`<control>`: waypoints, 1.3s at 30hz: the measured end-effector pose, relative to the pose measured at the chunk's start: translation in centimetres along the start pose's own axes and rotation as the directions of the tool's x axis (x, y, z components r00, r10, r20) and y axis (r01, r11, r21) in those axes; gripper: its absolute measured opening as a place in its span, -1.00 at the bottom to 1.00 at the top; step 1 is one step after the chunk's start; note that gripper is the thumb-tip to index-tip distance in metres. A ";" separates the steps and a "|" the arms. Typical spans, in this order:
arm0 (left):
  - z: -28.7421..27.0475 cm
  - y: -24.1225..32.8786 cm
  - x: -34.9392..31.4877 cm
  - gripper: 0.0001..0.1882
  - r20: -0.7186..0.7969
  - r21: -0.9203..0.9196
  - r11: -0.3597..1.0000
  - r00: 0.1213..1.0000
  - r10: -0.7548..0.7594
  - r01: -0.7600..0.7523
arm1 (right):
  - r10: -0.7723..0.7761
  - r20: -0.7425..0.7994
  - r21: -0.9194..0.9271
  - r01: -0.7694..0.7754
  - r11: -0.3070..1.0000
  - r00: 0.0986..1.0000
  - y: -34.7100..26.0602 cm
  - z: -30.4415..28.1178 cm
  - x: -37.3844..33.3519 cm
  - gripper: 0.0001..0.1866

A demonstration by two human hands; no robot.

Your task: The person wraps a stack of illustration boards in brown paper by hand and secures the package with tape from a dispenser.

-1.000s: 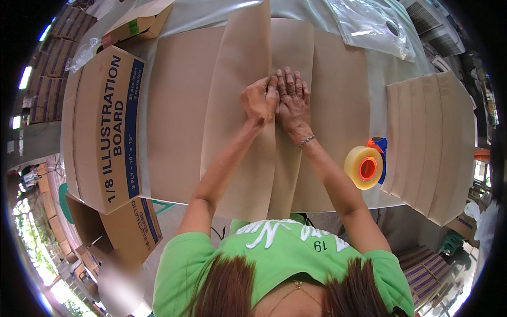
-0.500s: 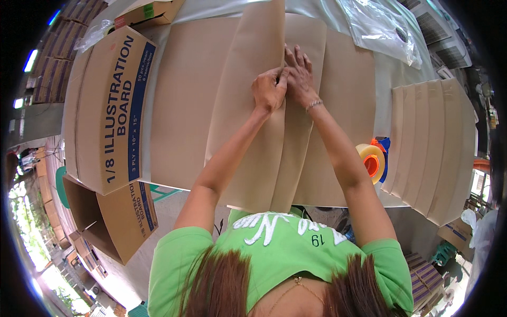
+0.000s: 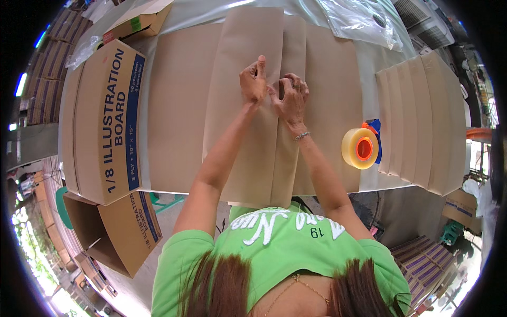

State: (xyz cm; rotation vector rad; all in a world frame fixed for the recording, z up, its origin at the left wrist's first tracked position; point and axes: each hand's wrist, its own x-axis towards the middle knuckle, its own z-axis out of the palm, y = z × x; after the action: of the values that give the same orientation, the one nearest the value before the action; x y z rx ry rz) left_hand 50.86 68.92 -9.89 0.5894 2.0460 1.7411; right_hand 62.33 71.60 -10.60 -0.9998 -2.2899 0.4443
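Note:
A long brown cardboard-like sheet (image 3: 240,47) lies before me with its two sides folded inward, the left flap overlapping the right flap (image 3: 288,153). My left hand (image 3: 253,83) rests on the left flap, fingers curled in and thumb pointing away from me; nothing shows in it. Beside it, at the flap's edge, my right hand (image 3: 292,100) lies with bent, parted fingers and its thumb reaching toward the left hand. A wider brown sheet (image 3: 332,100) spreads flat underneath.
To the right sit a clear tape roll (image 3: 359,149) on a blue-orange dispenser and a stack of folded brown pieces (image 3: 422,121). A printed carton (image 3: 97,121) stands left, above an open carton (image 3: 119,232). Clear plastic (image 3: 364,24) lies at the far right.
My left hand has let go of the flap edge and moved slightly left, thumb raised. My right hand has slid nearer to me, its straight fingers now bent. The overlapping flaps lie flatter.

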 end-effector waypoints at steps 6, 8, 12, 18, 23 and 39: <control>0.6 0.0 -0.1 -0.48 0.019 -0.192 0.981 0.999 0.032 -0.027 | 0.072 0.038 -0.045 -0.071 0.996 0.997 -0.1 -0.5 0.0 -0.74; 0.1 0.0 0.5 -0.54 0.043 -0.328 0.945 0.998 0.036 -0.020 | 0.065 0.019 -0.017 -0.065 0.998 0.998 -0.2 0.0 0.1 -0.75; -6.8 -0.8 1.5 -0.67 -0.167 0.213 0.935 0.932 0.321 -0.284 | 0.052 0.023 0.004 -0.052 0.999 0.998 -0.6 0.2 0.2 -0.75; -18.5 -6.0 -5.1 -0.43 0.167 0.093 0.952 0.938 -0.305 0.293 | 0.081 0.012 -0.045 -0.081 0.996 0.997 0.0 0.5 0.1 -0.74; -19.7 -9.1 -8.6 -0.40 0.228 0.127 0.906 0.877 -0.422 0.403 | 0.099 0.048 -0.032 -0.098 0.995 0.994 -0.4 0.6 0.3 -0.76; -18.9 -11.2 -6.5 -0.32 0.392 0.155 0.930 0.844 -0.368 0.333 | 0.088 0.041 -0.085 -0.084 0.993 0.995 -0.3 0.9 0.3 -0.78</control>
State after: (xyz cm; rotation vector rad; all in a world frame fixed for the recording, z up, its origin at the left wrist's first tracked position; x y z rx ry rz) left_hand 45.25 48.20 -17.91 0.5145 1.7894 1.2041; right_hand 61.41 71.61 -11.01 -1.1436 -2.3283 0.4130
